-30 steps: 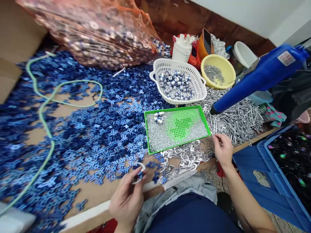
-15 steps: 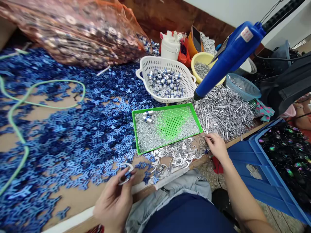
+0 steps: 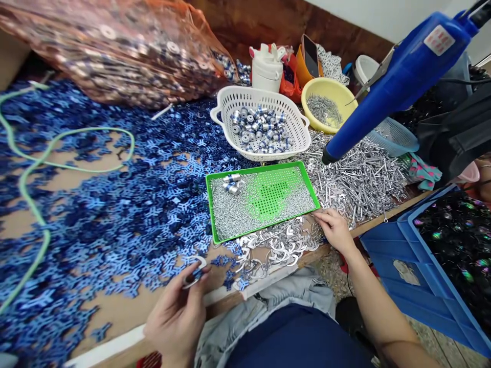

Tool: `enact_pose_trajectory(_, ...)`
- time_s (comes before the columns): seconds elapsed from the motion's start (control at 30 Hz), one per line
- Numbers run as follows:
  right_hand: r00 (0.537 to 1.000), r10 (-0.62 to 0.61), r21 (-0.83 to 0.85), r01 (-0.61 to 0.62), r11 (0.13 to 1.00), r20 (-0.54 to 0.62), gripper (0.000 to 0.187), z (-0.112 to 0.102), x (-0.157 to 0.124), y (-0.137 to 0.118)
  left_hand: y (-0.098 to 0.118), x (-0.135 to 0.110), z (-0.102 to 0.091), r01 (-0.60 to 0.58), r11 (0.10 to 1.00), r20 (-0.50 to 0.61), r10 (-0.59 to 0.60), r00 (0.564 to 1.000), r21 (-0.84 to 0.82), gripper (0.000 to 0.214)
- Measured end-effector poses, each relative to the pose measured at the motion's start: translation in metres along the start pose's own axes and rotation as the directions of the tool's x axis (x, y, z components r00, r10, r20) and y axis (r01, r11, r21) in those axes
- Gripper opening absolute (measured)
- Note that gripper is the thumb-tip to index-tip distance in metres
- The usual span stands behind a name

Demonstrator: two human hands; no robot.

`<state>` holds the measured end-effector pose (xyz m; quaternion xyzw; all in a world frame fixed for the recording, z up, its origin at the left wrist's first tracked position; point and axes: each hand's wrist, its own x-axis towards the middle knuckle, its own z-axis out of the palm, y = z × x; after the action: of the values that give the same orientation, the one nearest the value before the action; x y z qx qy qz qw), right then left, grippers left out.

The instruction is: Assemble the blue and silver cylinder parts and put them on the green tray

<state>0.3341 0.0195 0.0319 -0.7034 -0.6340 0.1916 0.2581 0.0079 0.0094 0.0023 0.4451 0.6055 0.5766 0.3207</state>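
Pinching curved silver metal (image 3: 201, 262) with left hand (image 3: 177, 313), right hand (image 3: 337, 232), grip unclear, beside one green tray (image 3: 273, 196), two cylinders (image 3: 231, 188) inside

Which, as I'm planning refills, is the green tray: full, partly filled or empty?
Partly filled: small silvery pieces cover much of the green tray, but bare perforated floor shows near its middle.

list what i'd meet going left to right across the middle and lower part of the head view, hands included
pale green cord, left hand gripping a curved silver piece, green tray, right hand, blue crate
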Motion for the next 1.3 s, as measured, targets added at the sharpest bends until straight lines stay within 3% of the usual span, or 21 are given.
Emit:
enact_pose_trajectory(0.17,0.998,-0.063,0.043,0.063,0.997,-0.006,0.027,0.004,0.001,-0.002,0.0,0.0,-0.002,0.052,0.998,0.011,-0.052,0.999,0.017,0.03)
enact_pose_trajectory(0.37,0.996,-0.041,0.101,0.05,0.994,-0.085,0.025,-0.015,-0.007,-0.021,0.001,-0.001,-0.001,-0.048,0.998,-0.013,0.049,0.999,0.029,0.028)
enact_pose_trajectory(0.43,0.997,-0.02,0.231,0.036,0.972,-0.071,0.022,-0.019,-0.012,-0.04,0.009,-0.002,0.005,-0.083,0.996,-0.015,0.083,0.996,0.009,0.028)
enact_pose_trajectory(0.53,0.998,-0.028,0.578,-0.011,0.816,0.059,0.018,-0.011,-0.017,-0.081,0.037,-0.002,0.024,-0.134,0.981,0.021,0.139,0.99,-0.14,0.024)
enact_pose_trajectory(0.6,0.983,-0.086,0.712,-0.055,0.7,0.16,0.017,0.0,-0.017,-0.11,0.064,0.003,0.041,-0.149,0.938,0.054,0.175,0.983,-0.314,0.022)
enact_pose_trajectory(0.63,0.974,-0.111,0.748,-0.077,0.66,0.198,0.016,0.006,-0.017,-0.122,0.078,0.007,0.05,-0.121,0.902,0.083,0.17,0.982,-0.414,0.021)
enact_pose_trajectory(0.73,0.956,-0.145,0.798,-0.123,0.59,0.254,0.014,0.02,-0.013,-0.15,0.112,0.024,0.073,0.121,0.734,0.192,0.013,0.981,-0.668,0.018)
enact_pose_trajectory(0.83,0.948,-0.16,0.817,-0.144,0.559,0.276,0.01,0.026,-0.008,-0.162,0.128,0.037,0.08,0.288,0.58,0.288,-0.095,0.953,-0.762,0.017)
enact_pose_trajectory(0.9,0.944,-0.138,0.822,-0.182,0.54,0.3,0.007,0.029,-0.008,-0.164,0.129,0.04,0.079,0.329,0.542,0.315,-0.122,0.941,-0.773,0.016)
enact_pose_trajectory(1.0,0.949,-0.109,0.806,-0.188,0.561,0.297,0.014,0.032,-0.013,-0.164,0.125,0.039,0.077,0.345,0.529,0.322,-0.139,0.937,-0.775,0.016)
enact_pose_trajectory(1.1,0.972,-0.169,0.72,0.001,0.694,0.162,0.023,0.036,-0.02,-0.164,0.123,0.036,0.078,0.338,0.532,0.312,-0.142,0.939,-0.776,0.016)
enact_pose_trajectory(1.17,0.97,-0.22,0.692,0.085,0.716,0.108,0.025,0.038,-0.021,-0.164,0.123,0.033,0.079,0.322,0.551,0.296,-0.138,0.945,-0.77,0.016)
enact_pose_trajectory(1.23,0.953,-0.236,0.787,-0.004,0.617,0.19,0.021,0.04,-0.017,-0.163,0.122,0.033,0.079,0.305,0.572,0.277,-0.139,0.951,-0.761,0.017)
enact_pose_trajectory(1.3,0.91,-0.263,0.879,-0.185,0.439,0.322,0.022,0.042,-0.008,-0.16,0.12,0.036,0.075,0.289,0.583,0.246,-0.154,0.957,-0.759,0.018)
